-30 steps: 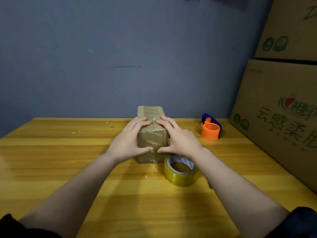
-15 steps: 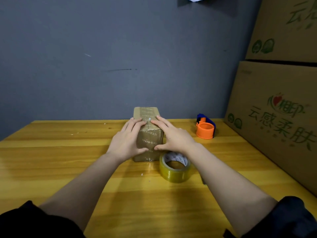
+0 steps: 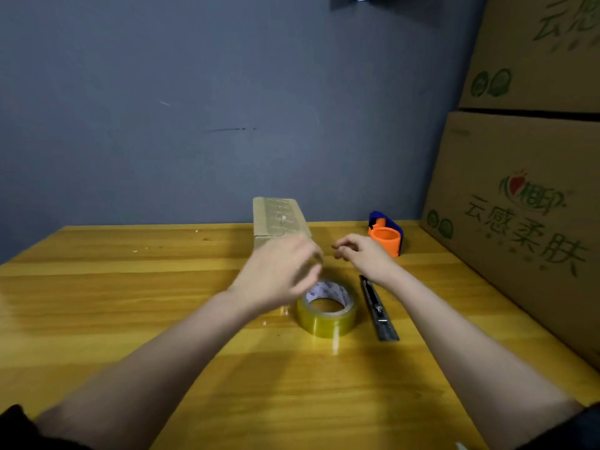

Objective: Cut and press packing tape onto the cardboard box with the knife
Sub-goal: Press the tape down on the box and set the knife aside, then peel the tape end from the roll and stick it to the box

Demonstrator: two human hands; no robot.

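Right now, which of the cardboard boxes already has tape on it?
The small cardboard box on the table, behind the left hand: clear tape runs along its top. The two big printed cartons stacked at right show none.

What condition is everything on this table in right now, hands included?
Small brown cardboard box: closed, clear tape along its top.
Yellowish roll of packing tape: lying flat, untouched.
Slim dark utility knife: lying on the wooden table, nobody holding it.
Orange and blue tape dispenser: idle.
Left hand: blurred, empty.
Right hand: loosely curled, empty.
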